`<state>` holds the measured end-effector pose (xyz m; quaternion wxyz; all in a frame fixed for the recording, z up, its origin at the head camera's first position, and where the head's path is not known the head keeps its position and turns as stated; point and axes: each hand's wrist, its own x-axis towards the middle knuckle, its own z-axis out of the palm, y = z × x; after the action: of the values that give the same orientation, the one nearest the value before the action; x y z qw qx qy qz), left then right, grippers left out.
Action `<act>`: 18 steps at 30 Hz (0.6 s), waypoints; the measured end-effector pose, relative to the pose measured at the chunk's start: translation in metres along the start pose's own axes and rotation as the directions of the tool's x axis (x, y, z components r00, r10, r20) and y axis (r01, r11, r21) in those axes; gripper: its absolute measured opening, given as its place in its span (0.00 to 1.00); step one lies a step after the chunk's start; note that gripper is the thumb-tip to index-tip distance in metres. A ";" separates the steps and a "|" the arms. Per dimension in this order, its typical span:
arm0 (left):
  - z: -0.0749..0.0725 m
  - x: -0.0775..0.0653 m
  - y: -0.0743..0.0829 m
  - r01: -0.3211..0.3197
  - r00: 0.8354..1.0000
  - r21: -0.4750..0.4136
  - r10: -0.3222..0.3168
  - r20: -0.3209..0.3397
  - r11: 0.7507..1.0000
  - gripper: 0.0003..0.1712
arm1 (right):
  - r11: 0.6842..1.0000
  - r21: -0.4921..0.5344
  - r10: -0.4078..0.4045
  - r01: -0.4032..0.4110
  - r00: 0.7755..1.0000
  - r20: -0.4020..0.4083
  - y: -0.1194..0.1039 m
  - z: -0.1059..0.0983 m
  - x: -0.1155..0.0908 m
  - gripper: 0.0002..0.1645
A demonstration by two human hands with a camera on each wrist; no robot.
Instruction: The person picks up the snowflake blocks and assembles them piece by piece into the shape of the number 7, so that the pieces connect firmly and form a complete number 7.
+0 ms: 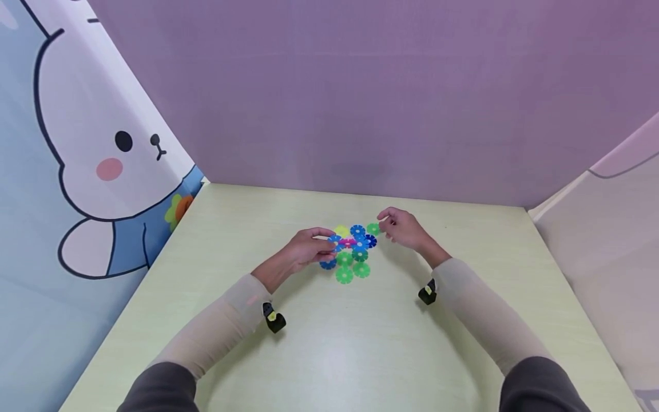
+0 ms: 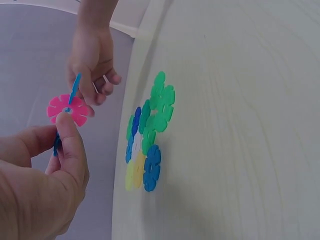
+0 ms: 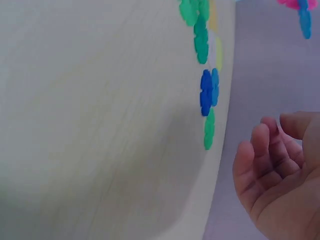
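Held above the table between thumb and fingers of my left hand [image 1: 309, 249] is a joined piece of notched plastic snowflake discs. It has a pink disc [image 2: 78, 113] in the middle, with one blue disc [image 2: 74, 88] slotted into its far side and another blue disc [image 2: 56, 144] at the pinching fingertips, partly hidden. To the right of that piece, my right hand [image 1: 407, 230] hangs in the air with loosely bent fingers. Nothing is between them in the right wrist view. In the left wrist view the right hand's fingers appear just beyond the pink disc.
Below the hands, several loose discs lie flat on the pale table [image 1: 329, 355]: green [image 1: 344, 274], dark blue [image 1: 328, 264], yellow [image 1: 341, 231] and others. One green disc [image 3: 209, 129] lies nearest the right hand. A purple wall [image 1: 360, 103] rises behind the table.
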<state>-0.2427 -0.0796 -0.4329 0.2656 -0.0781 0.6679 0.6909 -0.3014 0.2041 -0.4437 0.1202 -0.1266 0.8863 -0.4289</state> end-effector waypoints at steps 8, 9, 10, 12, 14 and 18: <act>-0.001 0.001 -0.002 -0.012 1.000 -0.009 0.012 0.004 1.000 0.22 | 0.988 -0.141 0.064 -0.062 0.998 0.006 0.004 0.009 0.017 0.20; -0.001 0.000 -0.002 -0.012 1.000 -0.008 0.012 0.005 1.000 0.22 | 0.984 -0.163 0.070 -0.067 0.998 0.009 0.005 0.010 0.019 0.21; -0.001 0.000 -0.002 -0.012 1.000 -0.006 0.012 0.006 1.000 0.21 | 0.980 -0.181 0.079 -0.075 0.997 0.011 0.006 0.011 0.021 0.21; -0.002 0.000 -0.001 -0.013 1.000 -0.002 0.013 0.010 1.000 0.21 | 0.975 -0.205 0.093 -0.087 0.996 0.018 0.007 0.014 0.023 0.21; -0.002 -0.001 -0.001 -0.012 1.000 0.003 0.012 0.013 1.000 0.21 | 0.971 -0.219 0.104 -0.096 0.994 0.024 0.009 0.016 0.025 0.22; -0.002 -0.004 0.001 -0.009 1.000 0.016 0.008 0.013 1.000 0.22 | 0.962 -0.256 0.103 -0.091 0.994 0.032 0.011 0.018 0.026 0.24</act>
<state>-0.2402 -0.0827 -0.4302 0.2675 -0.0687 0.6722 0.6870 -0.3216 0.1888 -0.4663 0.1438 -0.1071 0.9362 -0.3023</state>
